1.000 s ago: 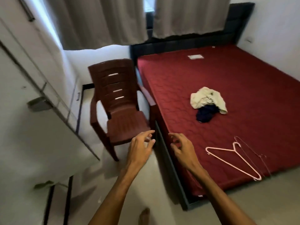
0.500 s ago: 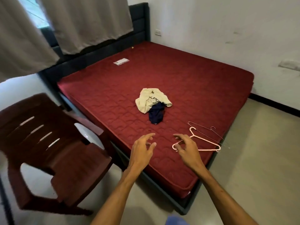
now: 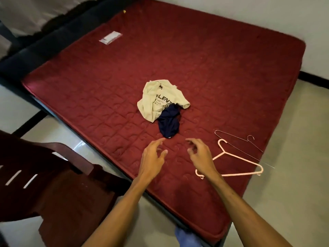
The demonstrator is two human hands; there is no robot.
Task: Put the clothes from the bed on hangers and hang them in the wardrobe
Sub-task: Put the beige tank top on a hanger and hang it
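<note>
Nothing is hung yet, I'd say. The cream shirt (image 3: 156,98) and navy garment (image 3: 169,122) lie crumpled together, touching, mid-bed (image 3: 222,68). The pink hanger (image 3: 240,158) and wire hanger (image 3: 231,135) lie bare by its near right corner. The left hand (image 3: 153,157) and right hand (image 3: 201,155) hover over the near edge, fingers loosely curled and holding nothing. No wardrobe in sight.

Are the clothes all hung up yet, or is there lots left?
Nothing looks done: the cream T-shirt and navy garment lie crumpled on the red mattress; the pink hanger and wire hanger lie bare nearby. In hand: nothing; the left hand and right hand hover open near the clothes. Left: putting both on hangers and hanging them up.
</note>
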